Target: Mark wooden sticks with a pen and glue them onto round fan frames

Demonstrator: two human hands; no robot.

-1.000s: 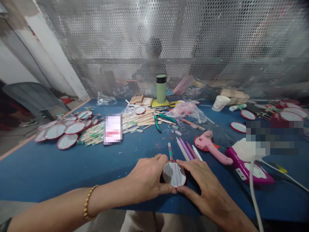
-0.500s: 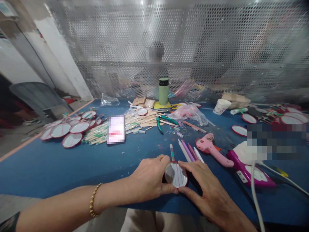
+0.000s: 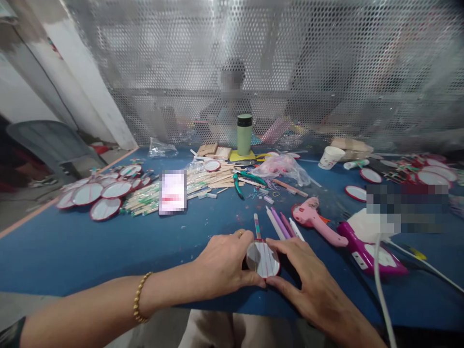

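Observation:
Between my two hands is a small red-rimmed hand drum [image 3: 263,260] with a white face and thin strings lying across it. A short striped stick [image 3: 257,226] extends from its far edge. My left hand [image 3: 228,258] grips the left side of the rim, its thumb at the near edge and its fingers at the far edge. On the opposite side, my right hand [image 3: 299,270] holds the rim the same way, fingers curved around it. Just beyond the right hand lie several pens [image 3: 284,223] in white, purple and dark pink.
Finished-looking drums [image 3: 105,209] are heaped at left beside wooden sticks [image 3: 217,179] and a pixelated card [image 3: 173,192]. Teal pliers [image 3: 237,186], a green flask [image 3: 244,136] and a paper cup [image 3: 330,158] stand farther back. A pink glue gun [image 3: 322,227], purple power strip [image 3: 373,256] and white cable [image 3: 379,285] occupy the right.
The whole view has shifted slightly. Both hands keep the same hold on the drum, and the drum's position between them looks unchanged.

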